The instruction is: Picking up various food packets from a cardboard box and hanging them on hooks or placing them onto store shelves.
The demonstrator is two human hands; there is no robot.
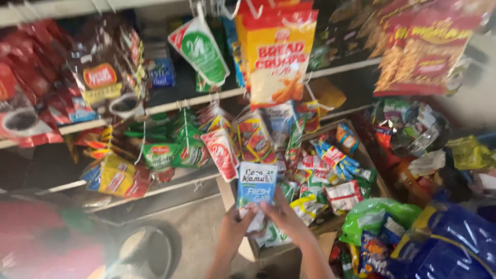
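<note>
Both hands grip a blue-white sachet (256,188) upright: left hand (233,227) on its lower left, right hand (283,219) on its lower right. It's held above the near-left corner of a cardboard box (371,170) full of small packets, w/ more packets hanging off shelf rails (170,106) behind.

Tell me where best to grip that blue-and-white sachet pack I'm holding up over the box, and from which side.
Probably the bottom edge, from below, one hand at each lower corner. The blue-and-white sachet pack stands upright and flat, its lower end toward you, and the left hand and right hand already pinch there. Packets in the cardboard box crowd its upper end.
</note>
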